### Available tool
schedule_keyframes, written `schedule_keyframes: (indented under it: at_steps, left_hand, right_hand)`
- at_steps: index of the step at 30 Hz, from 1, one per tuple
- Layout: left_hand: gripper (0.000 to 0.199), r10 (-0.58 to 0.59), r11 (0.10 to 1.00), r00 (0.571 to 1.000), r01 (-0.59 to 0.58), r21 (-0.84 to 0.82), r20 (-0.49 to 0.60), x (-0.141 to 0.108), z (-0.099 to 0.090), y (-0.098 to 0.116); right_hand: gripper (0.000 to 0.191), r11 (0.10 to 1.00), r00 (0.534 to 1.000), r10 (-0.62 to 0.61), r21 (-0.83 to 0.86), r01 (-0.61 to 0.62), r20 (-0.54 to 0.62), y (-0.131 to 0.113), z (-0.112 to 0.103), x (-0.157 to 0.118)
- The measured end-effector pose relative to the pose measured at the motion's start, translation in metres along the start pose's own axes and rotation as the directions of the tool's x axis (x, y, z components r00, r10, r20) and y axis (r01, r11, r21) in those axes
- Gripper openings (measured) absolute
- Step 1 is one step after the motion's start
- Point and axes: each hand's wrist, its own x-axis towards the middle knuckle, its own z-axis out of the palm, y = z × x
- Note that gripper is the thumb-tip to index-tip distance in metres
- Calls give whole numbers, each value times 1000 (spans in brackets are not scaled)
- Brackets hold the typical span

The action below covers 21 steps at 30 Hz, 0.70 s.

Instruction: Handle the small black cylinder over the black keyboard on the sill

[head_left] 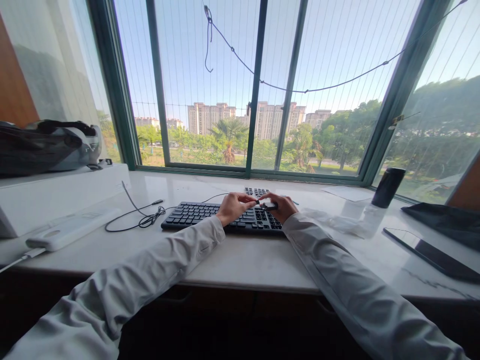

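A black computer keyboard (198, 214) lies on the white marble-patterned counter. Over its right half, both my hands meet. With fingertips pinched together, my left hand (235, 207) holds a small black keycap (257, 202), partly hidden by the fingers. My right hand (285, 207) is closed around a small tool (269, 206) with a dark handle and a silvery part, its tip at the keycap; its exact kind is unclear. Below the hands, the number pad (264, 217) shows keys with gaps among them. Several loose keycaps (255, 191) lie in rows behind the keyboard.
A coiled black cable (150, 218) and a white power strip (75, 229) lie on the left, by a white box (67, 192) bearing a dark bag (41, 147). To the right are clear plastic (337, 222), a black cylinder (388, 187), a phone-like slab (427, 252) and dark cloth (446, 220).
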Motion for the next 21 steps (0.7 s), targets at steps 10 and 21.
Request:
schedule_keyframes:
  at_steps: [10, 21]
  left_hand:
    - [31, 75, 997, 997, -75, -19, 12, -2, 2, -2]
    - [34, 89, 995, 996, -89, 38, -10, -3, 2, 1]
  right_hand:
    - [23, 999, 999, 39, -8, -39, 13, 7, 3, 1]
    - [30, 987, 992, 121, 109, -119, -20, 4, 10, 2]
